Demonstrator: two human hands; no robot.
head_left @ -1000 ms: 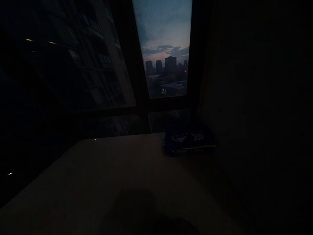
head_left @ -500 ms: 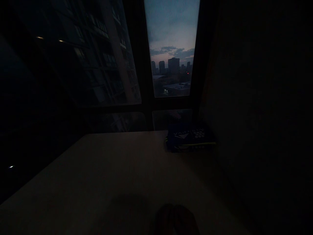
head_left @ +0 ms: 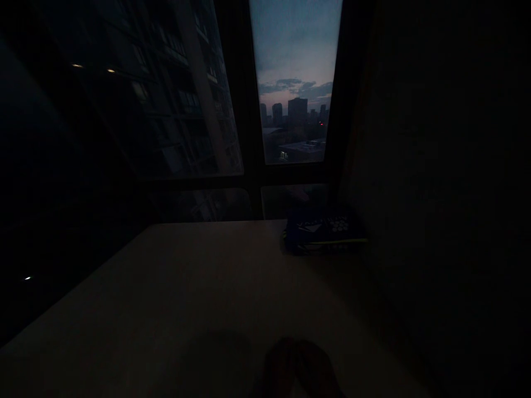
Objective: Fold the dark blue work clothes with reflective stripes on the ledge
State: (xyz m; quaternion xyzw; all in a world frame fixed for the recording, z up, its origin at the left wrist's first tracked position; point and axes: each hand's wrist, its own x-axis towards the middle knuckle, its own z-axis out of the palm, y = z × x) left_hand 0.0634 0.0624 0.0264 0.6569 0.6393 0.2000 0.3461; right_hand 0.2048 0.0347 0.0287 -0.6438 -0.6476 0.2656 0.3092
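Observation:
At the bottom of the head view, two dark rounded shapes are my left hand (head_left: 279, 365) and my right hand (head_left: 317, 366). They meet side by side near their tips, with a narrow wedge of pale surface between them lower down. Both look closed, fingers curled in, low over the pale tabletop (head_left: 199, 282). Whatever they might hold is lost in the darkness. A soft shadow lies on the surface left of them.
At the back right of the surface lies a dark blue package (head_left: 326, 232) with white print and a yellow-green stripe. Behind it stands a dark window frame (head_left: 253, 177) with a dusk skyline outside. A dark wall (head_left: 435, 193) rises on the right.
The view has shifted slightly, so the window and package sit a little further right. My hands appear slightly higher, and the gap between their lower parts has widened.

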